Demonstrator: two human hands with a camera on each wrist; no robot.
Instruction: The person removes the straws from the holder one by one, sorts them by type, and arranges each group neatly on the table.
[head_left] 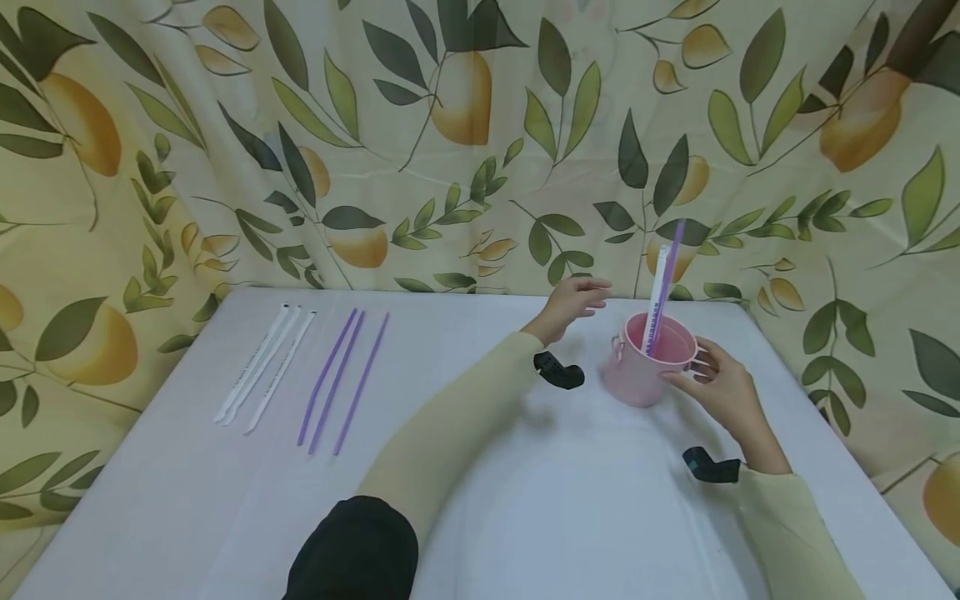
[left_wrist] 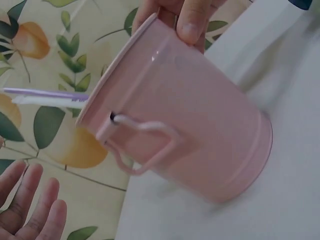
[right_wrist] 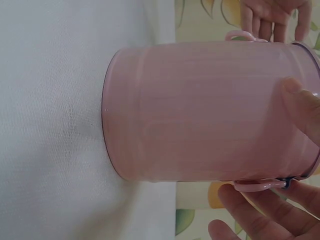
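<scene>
A pink pail (head_left: 633,379) with small side handles stands upright on the right part of the table. A purple straw (head_left: 676,250) and a white-wrapped straw (head_left: 657,292) lean in it, poking above its rim. My right hand (head_left: 726,390) grips the pail's right side, thumb on the wall and fingers around by the handle (right_wrist: 257,186). To the pail's left my left hand (head_left: 570,307) hovers empty, its fingers (left_wrist: 32,200) extended and apart from the pail.
Three white-wrapped straws (head_left: 258,362) lie side by side on the left of the white table (head_left: 465,533). Beside them lie three purple straws (head_left: 339,387). A patterned cloth (head_left: 465,192) hangs behind the table's back edge.
</scene>
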